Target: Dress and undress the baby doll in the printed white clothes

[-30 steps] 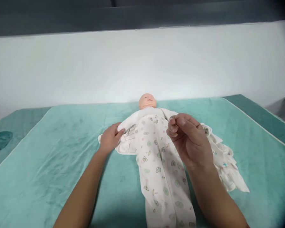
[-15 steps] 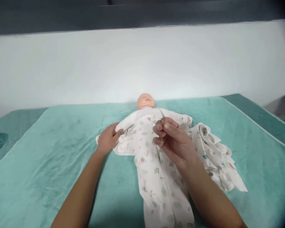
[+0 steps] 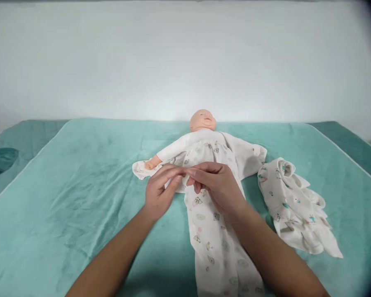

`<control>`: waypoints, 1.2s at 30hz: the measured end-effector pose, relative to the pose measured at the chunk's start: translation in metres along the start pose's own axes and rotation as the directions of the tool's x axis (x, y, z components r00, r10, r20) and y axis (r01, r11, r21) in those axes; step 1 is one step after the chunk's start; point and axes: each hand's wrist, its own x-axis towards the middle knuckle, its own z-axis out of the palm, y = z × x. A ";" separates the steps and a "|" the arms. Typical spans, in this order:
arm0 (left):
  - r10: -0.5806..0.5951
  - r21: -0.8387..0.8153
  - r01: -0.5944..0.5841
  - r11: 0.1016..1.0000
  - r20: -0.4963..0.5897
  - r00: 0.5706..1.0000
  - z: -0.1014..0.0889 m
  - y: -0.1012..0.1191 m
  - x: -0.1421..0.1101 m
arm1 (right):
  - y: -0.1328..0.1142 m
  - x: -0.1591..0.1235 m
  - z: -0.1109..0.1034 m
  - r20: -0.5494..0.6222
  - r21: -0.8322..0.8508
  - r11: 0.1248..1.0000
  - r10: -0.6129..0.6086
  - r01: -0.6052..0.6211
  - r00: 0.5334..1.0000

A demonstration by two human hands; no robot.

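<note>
A baby doll (image 3: pixel 203 119) lies on its back, dressed in a white top and a one-piece garment (image 3: pixel 208 239) printed with green and pink figures. Over its belly my two hands meet at the fingertips. My left hand (image 3: pixel 163 189) has its fingers bent together toward the thumb. Thumb and forefinger of my right hand (image 3: pixel 216 183) are pinched against the left fingertips. Whatever lies between them, if anything, is too small or hidden to make out. The doll's bare hand (image 3: pixel 152 162) shows beyond my left hand; its other sleeve (image 3: pixel 255 154) covers that hand.
Right of the doll lies a crumpled white garment (image 3: pixel 297 206) with teal prints. A green sheet (image 3: pixel 89 185) with some wrinkles covers the surface. A white wall (image 3: pixel 160 62) rises behind, close to the doll's head. A dark green rounded item (image 3: pixel 1 161) lies at far left.
My left hand has let go of the doll's sleeve and moved right to meet my right hand. The doll's hand now shows at the cuff. The view has tilted down and shifted left.
</note>
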 end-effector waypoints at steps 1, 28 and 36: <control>0.010 -0.025 -0.010 1.000 0.001 1.000 0.000 0.002 -0.002 | 0.001 0.000 0.001 -0.003 -0.045 0.999 -0.011 0.011 1.000; 0.302 0.536 -0.242 0.809 -0.025 0.953 -0.005 -0.007 -0.010 | 0.013 -0.011 0.007 0.242 -0.725 0.557 -0.344 0.405 0.907; 0.393 0.485 -0.238 0.842 -0.247 0.886 -0.012 -0.014 -0.012 | 0.019 -0.019 0.005 0.462 -0.599 0.613 -0.262 0.516 0.847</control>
